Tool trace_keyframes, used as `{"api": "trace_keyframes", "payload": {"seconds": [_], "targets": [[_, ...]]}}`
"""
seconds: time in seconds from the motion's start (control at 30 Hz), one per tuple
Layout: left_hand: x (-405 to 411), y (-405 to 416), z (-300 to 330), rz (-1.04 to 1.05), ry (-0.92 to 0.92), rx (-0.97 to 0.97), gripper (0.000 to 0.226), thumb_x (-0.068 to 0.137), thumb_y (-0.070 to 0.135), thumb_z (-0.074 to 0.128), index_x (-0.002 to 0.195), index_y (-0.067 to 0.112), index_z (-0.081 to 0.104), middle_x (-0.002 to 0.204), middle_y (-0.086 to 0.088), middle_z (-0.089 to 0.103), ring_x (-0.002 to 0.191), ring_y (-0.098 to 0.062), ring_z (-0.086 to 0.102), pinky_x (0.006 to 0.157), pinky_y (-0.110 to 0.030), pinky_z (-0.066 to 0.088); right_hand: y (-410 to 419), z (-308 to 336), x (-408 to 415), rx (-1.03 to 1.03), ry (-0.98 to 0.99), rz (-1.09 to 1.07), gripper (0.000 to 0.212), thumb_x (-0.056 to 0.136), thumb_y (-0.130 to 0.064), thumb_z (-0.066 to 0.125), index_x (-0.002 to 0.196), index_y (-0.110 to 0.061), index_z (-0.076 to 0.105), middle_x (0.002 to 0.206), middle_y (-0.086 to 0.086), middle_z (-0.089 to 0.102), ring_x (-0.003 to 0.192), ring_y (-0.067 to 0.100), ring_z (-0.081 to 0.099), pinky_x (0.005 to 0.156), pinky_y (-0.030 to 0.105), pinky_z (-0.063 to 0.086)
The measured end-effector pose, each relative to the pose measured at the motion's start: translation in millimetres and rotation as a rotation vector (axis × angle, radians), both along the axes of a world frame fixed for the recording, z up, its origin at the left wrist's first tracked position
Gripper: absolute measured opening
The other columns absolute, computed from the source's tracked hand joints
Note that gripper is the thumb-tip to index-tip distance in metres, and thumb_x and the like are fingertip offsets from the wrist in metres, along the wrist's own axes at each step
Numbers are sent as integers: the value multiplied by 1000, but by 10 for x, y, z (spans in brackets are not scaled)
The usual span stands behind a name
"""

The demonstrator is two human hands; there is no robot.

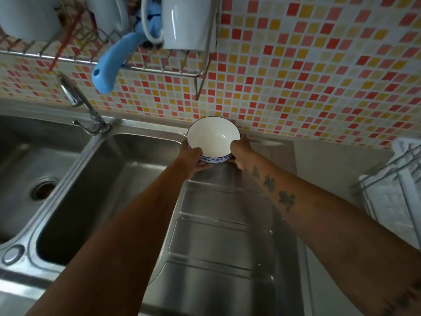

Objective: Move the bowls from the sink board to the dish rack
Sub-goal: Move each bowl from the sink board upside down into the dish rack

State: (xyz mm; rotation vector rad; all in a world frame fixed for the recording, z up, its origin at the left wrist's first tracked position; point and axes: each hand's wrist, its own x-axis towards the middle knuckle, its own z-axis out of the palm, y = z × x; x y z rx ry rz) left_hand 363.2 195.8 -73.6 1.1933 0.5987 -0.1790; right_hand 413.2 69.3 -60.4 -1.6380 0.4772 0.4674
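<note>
A white bowl (213, 135) with a blue patterned outside and a dark rim sits upright at the far end of the steel sink board (223, 236), close to the tiled wall. My left hand (190, 157) grips its left side and my right hand (242, 151) grips its right side. Whether the bowl's base touches the board is hidden by my fingers. The wire dish rack (159, 69) hangs on the wall above the sink, at the top left.
The rack holds white mugs (185, 21), a white dish (27, 17) and a blue-handled utensil (111, 62) that sticks down past its edge. Two sink basins (114, 179) and a tap (79, 99) lie to the left. A white wire basket (391, 185) stands at the right.
</note>
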Motion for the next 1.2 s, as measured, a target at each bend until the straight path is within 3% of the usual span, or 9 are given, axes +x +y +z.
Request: {"api": "trace_keyframes", "payload": {"seconds": [0.13, 0.27, 0.37, 0.43, 0.53, 0.7, 0.9, 1.1, 1.2], "targets": [[-141, -75, 66, 0, -127, 45, 62, 84, 2, 62, 135, 27, 40, 134, -7, 50, 120, -42, 54, 55, -37, 62, -49, 120, -193, -8, -38, -98, 57, 92, -7, 30, 147, -18, 28, 147, 9, 41, 127, 32, 47, 102, 48, 47], [-395, -325, 433, -10, -279, 40, 63, 76, 13, 65, 131, 32, 41, 129, -1, 50, 112, -39, 57, 72, -49, 61, -315, 518, -456, 13, -193, -199, 52, 89, 3, 30, 137, -15, 41, 140, 10, 47, 122, 30, 48, 93, 39, 49], [-582, -633, 859, -3, -316, 40, 42, 93, 31, 58, 132, 27, 42, 131, -6, 51, 99, -29, 63, 71, -47, 61, -662, 1026, -672, 39, -303, -322, 54, 88, 6, 28, 134, -15, 46, 137, 10, 50, 109, 25, 49, 91, 41, 49], [-719, -847, 1202, -53, -302, -49, 36, 97, 47, 44, 122, 23, 55, 113, -11, 60, 88, -25, 64, 77, -52, 60, -925, 1373, -841, 60, -372, -392, 55, 87, 7, 27, 133, -14, 49, 134, 10, 53, 104, 24, 49, 87, 38, 50], [-846, -1116, 1661, -129, -267, -303, 55, 96, 59, 34, 108, 17, 66, 80, -9, 57, 72, -26, 54, 96, -67, 44, -1300, 1874, -1136, 71, -474, -428, 57, 85, 9, 27, 131, -15, 50, 132, 11, 54, 106, 26, 51, 83, 38, 50], [-1107, -1515, 2426, -421, -321, -384, 58, 84, 69, 47, 127, 32, 59, 136, -9, 58, 121, -42, 56, 95, -72, 41, -1782, 2654, -1721, 45, -687, -394, 57, 83, 9, 28, 127, -19, 51, 124, 3, 53, 106, 22, 50, 71, 31, 47], [-1655, -1880, 3043, -736, -405, -560, 64, 85, 73, 38, 135, 37, 52, 143, -7, 53, 132, -43, 46, 112, -61, 30, -2267, 3200, -2301, 38, -941, -276, 51, 84, 8, 30, 117, -24, 53, 114, -4, 55, 101, 16, 52, 64, 22, 45], [-2052, -2351, 3385, -837, -443, -521, 80, 78, 82, 39, 141, 32, 46, 148, -13, 46, 136, -46, 38, 110, -59, 32, -2917, 3497, -2632, 48, -1053, -163, 45, 85, 7, 37, 105, -30, 54, 105, -6, 60, 100, 19, 54, 73, 30, 50], [-2176, -2682, 3569, -780, -489, -431, 81, 75, 81, 43, 137, 30, 52, 143, -16, 52, 129, -48, 47, 102, -61, 42, -3350, 3665, -2761, 131, -1083, -61, 23, 89, -16, 45, 101, -27, 61, 102, -4, 65, 95, 18, 59, 81, 38, 49]]}}
